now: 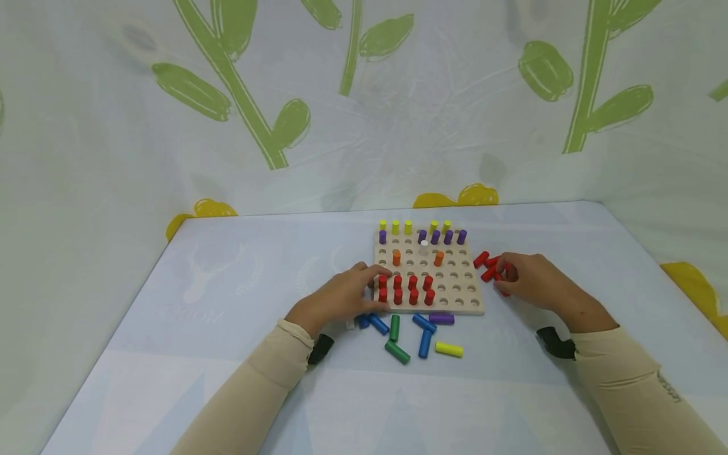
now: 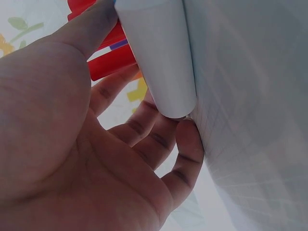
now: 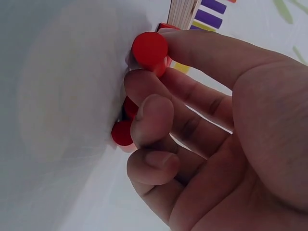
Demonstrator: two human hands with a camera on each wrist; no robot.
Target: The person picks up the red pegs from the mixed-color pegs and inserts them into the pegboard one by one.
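A wooden pegboard (image 1: 466,303) with rows of holes lies on the table. My left hand (image 1: 341,296) rests at its front left corner, thumb and forefinger spread either side of the standing red pegs (image 1: 412,283); whether they touch is unclear. Near that palm lies a white peg (image 2: 159,57), not gripped. To the right of the board, my right hand (image 1: 537,281) pinches a red peg (image 3: 150,50) between thumb and fingers, low over the table. More loose red pegs (image 1: 481,258) lie beside it, partly hidden by the fingers.
Yellow pegs (image 1: 395,227), purple pegs (image 1: 448,237), two orange pegs (image 1: 438,258) and a white one stand in the board. Before it lie loose blue pegs (image 1: 424,343), green pegs (image 1: 397,352), a purple peg (image 1: 441,319) and a yellow peg (image 1: 449,349). A patterned curtain (image 1: 443,126) hangs behind.
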